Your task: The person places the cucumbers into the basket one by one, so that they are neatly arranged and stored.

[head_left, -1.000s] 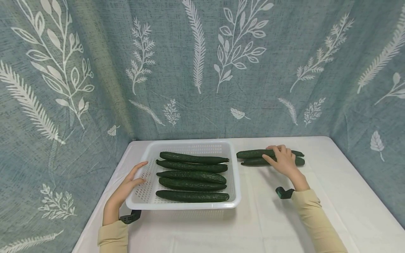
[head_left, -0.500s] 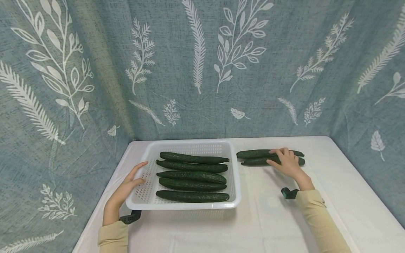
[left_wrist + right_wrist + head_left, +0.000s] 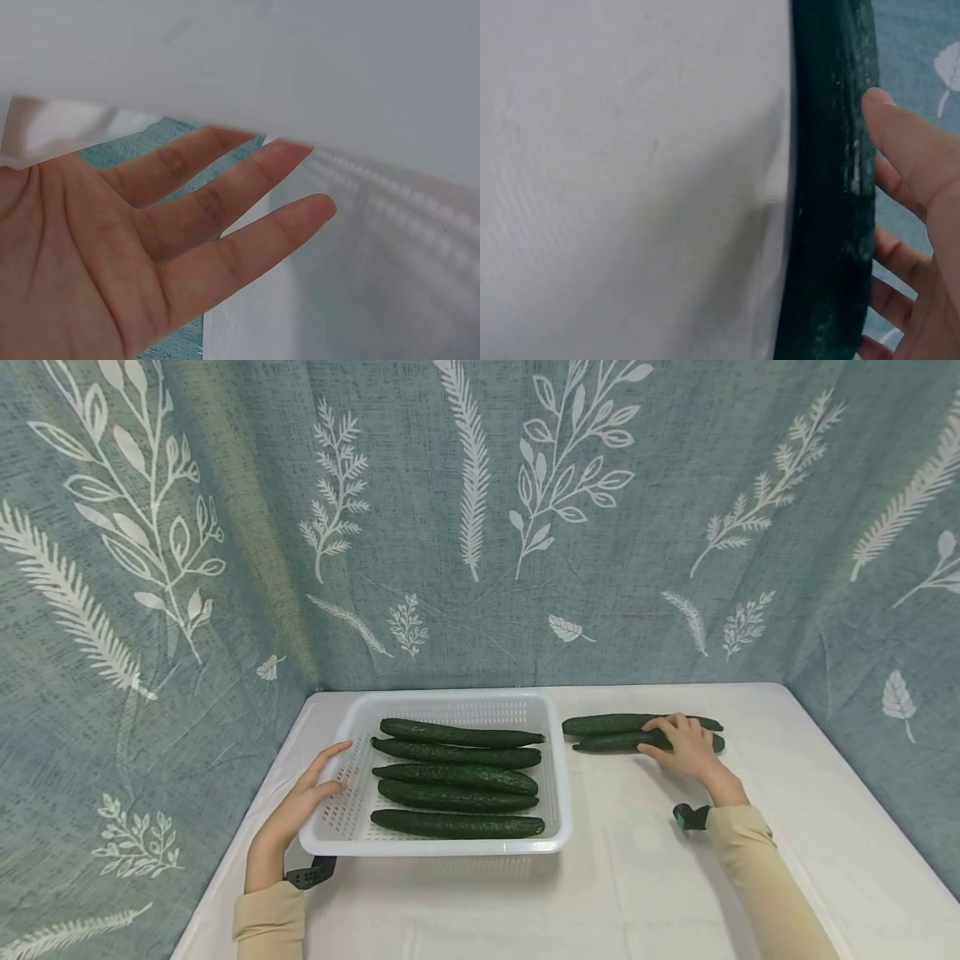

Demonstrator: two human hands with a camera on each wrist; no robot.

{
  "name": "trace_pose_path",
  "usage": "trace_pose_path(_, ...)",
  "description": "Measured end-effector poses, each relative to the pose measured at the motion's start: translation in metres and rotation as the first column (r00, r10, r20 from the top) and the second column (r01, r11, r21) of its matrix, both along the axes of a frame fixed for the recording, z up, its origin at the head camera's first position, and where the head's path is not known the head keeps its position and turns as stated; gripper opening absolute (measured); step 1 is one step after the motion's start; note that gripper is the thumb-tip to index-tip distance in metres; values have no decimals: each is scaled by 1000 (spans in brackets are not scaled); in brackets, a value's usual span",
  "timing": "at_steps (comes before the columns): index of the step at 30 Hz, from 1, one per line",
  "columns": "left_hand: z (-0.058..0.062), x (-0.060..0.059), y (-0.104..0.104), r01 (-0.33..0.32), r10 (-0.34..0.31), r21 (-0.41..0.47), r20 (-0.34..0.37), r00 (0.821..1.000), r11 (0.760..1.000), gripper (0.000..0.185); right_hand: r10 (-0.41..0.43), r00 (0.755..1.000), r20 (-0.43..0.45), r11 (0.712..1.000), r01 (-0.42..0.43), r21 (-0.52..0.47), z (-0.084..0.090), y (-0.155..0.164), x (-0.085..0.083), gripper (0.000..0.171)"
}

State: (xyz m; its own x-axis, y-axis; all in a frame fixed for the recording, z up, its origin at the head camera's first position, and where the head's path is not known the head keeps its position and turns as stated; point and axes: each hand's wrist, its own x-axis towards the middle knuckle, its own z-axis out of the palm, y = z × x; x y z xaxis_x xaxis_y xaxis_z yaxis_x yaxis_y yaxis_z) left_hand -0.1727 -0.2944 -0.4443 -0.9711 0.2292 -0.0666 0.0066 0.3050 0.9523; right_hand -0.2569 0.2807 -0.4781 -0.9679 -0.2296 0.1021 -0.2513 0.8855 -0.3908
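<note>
Over at about 3 o'clock on the table, the right hand [image 3: 688,749] sits on top of two long dark green cucumbers [image 3: 615,733] lying side by side on the white tablecloth [image 3: 645,877]. Fingers are draped over the pair, and the right wrist view shows the thumb [image 3: 907,150] and fingertips curling around the near cucumber [image 3: 832,195], so it looks like a loose grip rather than just a flat touch. Both cucumbers point 9-to-3, touching each other, just beside the tray's right wall but not touching it.

Left hand [image 3: 296,814] is at roughly 8 o'clock, fingers straight and spread, resting against the left rim of the white perforated plastic tray [image 3: 450,847]. The left wrist cam shows the open palm [image 3: 97,255] with the fingers laid along the tray's wall, not wrapped around anything.

Inside the tray there are five more dark green cucumbers [image 3: 457,777], all lined up 9-to-3 in a neat stack of rows from the far wall to the near wall, close together. Each wrist has a small black camera mount [image 3: 311,875] strapped on, below beige long sleeves [image 3: 765,877].

Behind the table, from 9 round to 3 o'clock, hangs a grey-blue fabric backdrop with white leaf and fern prints [image 3: 480,527].
</note>
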Motion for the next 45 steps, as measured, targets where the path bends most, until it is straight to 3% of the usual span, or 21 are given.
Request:
trace_pose_path(14, 5, 3, 2, 2, -2, -4, -17, 1000, 1000, 59, -66, 998, -9, 997, 66, 34, -7, -4, -5, 46)
trace_pose_path(27, 3, 2, 3, -8, 8, -18, -10, 1000, 1000, 59, -103, 991, -80, 994, 106, 40, -14, -9, -6, 43)
trace_pose_path(45, 3, 2, 3, -11, 11, -31, -13, 1000, 999, 58, -68, 980, -188, 997, 72, 14, -19, -7, -6, 37)
